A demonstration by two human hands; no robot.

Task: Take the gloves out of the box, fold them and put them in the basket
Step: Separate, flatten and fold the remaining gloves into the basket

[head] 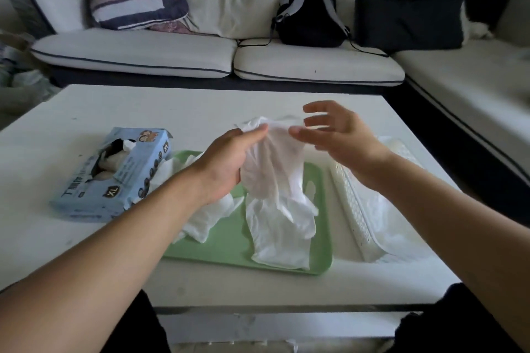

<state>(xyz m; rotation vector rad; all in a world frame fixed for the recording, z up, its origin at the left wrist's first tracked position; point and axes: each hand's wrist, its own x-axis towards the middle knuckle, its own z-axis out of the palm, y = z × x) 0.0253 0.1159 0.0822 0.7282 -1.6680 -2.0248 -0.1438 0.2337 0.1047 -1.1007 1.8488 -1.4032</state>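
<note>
My left hand (229,163) grips a thin white glove (272,169) by its top and holds it up over a green tray (321,264); the glove's lower part drapes onto the tray. My right hand (335,132) hovers just right of the glove's top with spread, relaxed fingers, holding nothing. Another crumpled white glove (206,218) lies on the tray under my left forearm. The light blue glove box (114,178), marked XL, lies on the table at the left with its top torn open. A white perforated basket (352,203) stands to the right of the tray, with white gloves inside.
All this sits on a white low table (86,112). Behind it runs a white sofa (134,54) with cushions and a black backpack (309,20). My dark-clothed knees show below the table's front edge.
</note>
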